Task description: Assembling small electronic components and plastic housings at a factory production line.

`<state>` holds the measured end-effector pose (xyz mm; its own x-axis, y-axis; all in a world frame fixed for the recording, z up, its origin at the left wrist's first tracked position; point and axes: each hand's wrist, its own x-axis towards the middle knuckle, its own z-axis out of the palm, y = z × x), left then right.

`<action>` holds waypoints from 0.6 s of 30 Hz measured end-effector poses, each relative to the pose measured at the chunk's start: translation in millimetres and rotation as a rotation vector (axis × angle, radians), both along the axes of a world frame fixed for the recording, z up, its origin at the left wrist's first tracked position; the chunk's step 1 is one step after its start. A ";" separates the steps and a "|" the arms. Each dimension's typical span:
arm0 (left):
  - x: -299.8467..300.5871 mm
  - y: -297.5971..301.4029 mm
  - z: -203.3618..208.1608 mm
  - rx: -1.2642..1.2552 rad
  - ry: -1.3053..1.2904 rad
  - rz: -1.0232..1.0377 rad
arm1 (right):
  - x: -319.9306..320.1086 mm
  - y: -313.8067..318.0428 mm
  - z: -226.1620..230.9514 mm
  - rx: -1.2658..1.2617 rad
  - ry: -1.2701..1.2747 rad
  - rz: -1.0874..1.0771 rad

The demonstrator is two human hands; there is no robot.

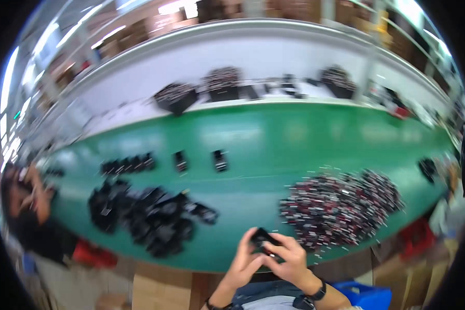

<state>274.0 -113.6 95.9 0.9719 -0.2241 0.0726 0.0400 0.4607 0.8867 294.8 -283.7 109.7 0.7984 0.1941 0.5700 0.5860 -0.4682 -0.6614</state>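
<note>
At the near edge of the green table point(253, 191), a small black plastic part point(262, 236) is held between my two hands. My left hand point(244, 263) grips its left side, fingers curled. From the right, my right hand point(290, 260) closes on it with thumb and fingers; blur hides the finer detail. Just right of my hands spreads a large heap of small dark red, black and silvery pieces point(338, 206). On the left lies a pile of black plastic parts point(163, 222). Beyond that pile stand a row of black parts point(128, 164) and two separate black pieces point(180, 161).
Black bins point(178, 101) filled with small pieces line the back ledge. A co-worker point(33, 206) sits at the far left, and another person's arm shows at far right. A blue bin point(364, 295) and a cardboard box point(163, 287) are below the table edge.
</note>
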 end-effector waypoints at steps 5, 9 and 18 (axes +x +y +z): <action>2.2 -7.6 -18.2 0.132 -0.153 0.253 | -3.5 9.1 -3.1 -0.204 0.050 0.157; -5.5 4.8 -24.3 0.008 0.008 0.183 | -15.7 14.0 -0.9 -0.367 0.071 0.239; -18.2 19.0 -29.3 0.024 0.052 0.389 | -17.8 43.9 11.0 -0.334 0.094 0.376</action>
